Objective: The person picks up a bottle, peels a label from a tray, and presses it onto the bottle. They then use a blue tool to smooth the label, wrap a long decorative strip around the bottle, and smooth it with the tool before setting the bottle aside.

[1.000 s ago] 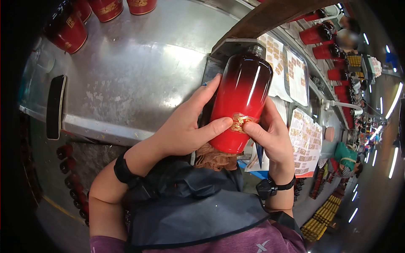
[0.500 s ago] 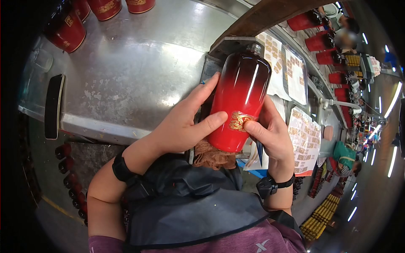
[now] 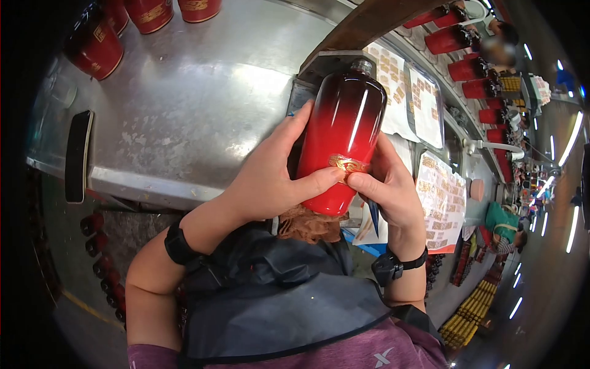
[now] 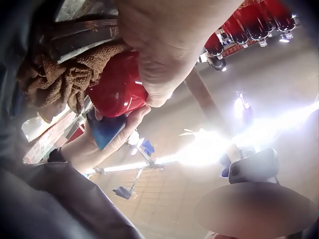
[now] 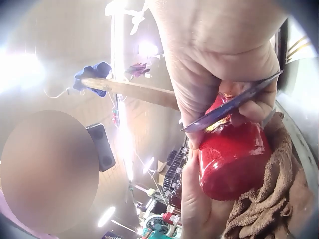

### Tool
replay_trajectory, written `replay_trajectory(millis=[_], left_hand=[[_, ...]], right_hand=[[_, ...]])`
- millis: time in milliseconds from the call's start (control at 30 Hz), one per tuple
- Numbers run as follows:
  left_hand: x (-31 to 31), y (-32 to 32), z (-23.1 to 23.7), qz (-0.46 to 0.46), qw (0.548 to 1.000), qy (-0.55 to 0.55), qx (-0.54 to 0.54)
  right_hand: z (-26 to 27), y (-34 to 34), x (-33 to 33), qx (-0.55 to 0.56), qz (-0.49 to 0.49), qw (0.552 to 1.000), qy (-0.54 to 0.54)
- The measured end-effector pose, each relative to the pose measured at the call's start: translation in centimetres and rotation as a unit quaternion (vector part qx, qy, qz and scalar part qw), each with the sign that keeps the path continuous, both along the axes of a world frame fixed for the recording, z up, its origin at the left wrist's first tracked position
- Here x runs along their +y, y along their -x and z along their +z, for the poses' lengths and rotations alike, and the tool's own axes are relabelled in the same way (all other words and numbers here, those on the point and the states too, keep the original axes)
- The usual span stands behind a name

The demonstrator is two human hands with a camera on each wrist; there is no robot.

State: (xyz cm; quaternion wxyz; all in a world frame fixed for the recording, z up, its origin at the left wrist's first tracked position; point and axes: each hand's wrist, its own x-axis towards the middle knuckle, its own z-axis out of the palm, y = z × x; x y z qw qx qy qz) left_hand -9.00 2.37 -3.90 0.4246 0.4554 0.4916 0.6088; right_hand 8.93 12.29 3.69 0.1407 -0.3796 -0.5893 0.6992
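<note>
- The bottle [image 3: 344, 135] is held tilted between both hands, its base by the cloth [image 3: 307, 226]; whether the cloth bears any weight cannot be told. Its glossy sides look slick, so a loosened hold could let it slip.
- The left grip [image 3: 270, 169] is part-closed round the bottle's left side, thumb at the gold label [image 3: 346, 163]; if that thumb drags sideways, the label could wrinkle or skew.
- The right grip [image 3: 396, 187] curls round the opposite side, its thumb close to the left one; uneven pressure might leave an edge lifted. The thumbs hide part of the label, so how flat it lies is unclear.
- A pointed blue tool [image 3: 374, 218] is also tucked in the right grip; if the wrist turns, it could scratch the red coat or nick a finger.
- The neck [image 3: 361, 66] sits near the grey block [image 3: 326, 63]; a careless lift might knock it.
- The cloth is bunched, so the base could rock if lowered onto it.
</note>
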Motion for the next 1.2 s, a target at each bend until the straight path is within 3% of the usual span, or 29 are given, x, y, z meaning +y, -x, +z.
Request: replay_trajectory(millis=[67,133,300,467,533,600,700,733,767,800,833,900,1100,1200], left_hand=[[0.1,0.0,0.2,-0.003,1.000,0.003,0.016],[0.2,0.1,0.9,-0.020,0.999,0.012,-0.039],[0.2,-0.3,0.4,-0.001,1.000,0.003,-0.006],[-0.4,0.6,0.4,-0.035,0.999,0.008,0.034],[-0.8,0.9,0.8,-0.052,0.983,-0.022,0.173],[-0.7,0.9,0.9,-0.052,0.978,-0.054,0.196],[-0.7,0.5,0.9,-0.045,0.978,-0.044,0.197],[-0.7,0.5,0.7,-0.031,0.974,-0.056,0.218],[-0.7,0.5,0.6,-0.017,0.969,-0.067,0.239],[-0.6,0.5,0.5,-0.018,0.969,-0.067,0.239],[-0.5,0.5,0.4,-0.002,0.964,-0.085,0.254],[-0.4,0.5,0.4,0.014,0.958,-0.102,0.268],[-0.6,0.6,0.3,0.026,0.959,-0.093,0.267],[-0.7,0.4,0.4,0.035,0.959,-0.082,0.269]], right_hand=[[0.0,-0.6,0.3,0.005,0.005,1.000,0.000],[-0.8,-1.7,0.9,0.032,-0.042,0.995,0.086],[-1.2,-1.3,-0.1,0.039,-0.043,0.998,0.011],[-1.0,-2.9,1.4,0.060,-0.068,0.995,0.047],[-0.2,-3.0,1.5,0.067,-0.137,0.988,0.017],[0.6,-2.9,1.0,0.060,-0.159,0.985,-0.020],[2.8,-2.2,-1.0,0.017,-0.153,0.965,-0.215],[3.1,-2.1,-1.9,-0.025,-0.120,0.948,-0.295],[3.9,-1.6,-1.9,-0.057,0.002,0.891,-0.451],[4.6,-1.2,-1.8,-0.086,0.124,0.795,-0.587],[4.9,-0.8,-2.1,-0.086,0.124,0.796,-0.587],[5.0,-0.1,-2.9,-0.059,0.185,0.704,-0.683],[4.9,0.7,-2.8,-0.048,0.210,0.654,-0.725],[5.1,0.7,-2.0,-0.074,0.186,0.654,-0.730]])
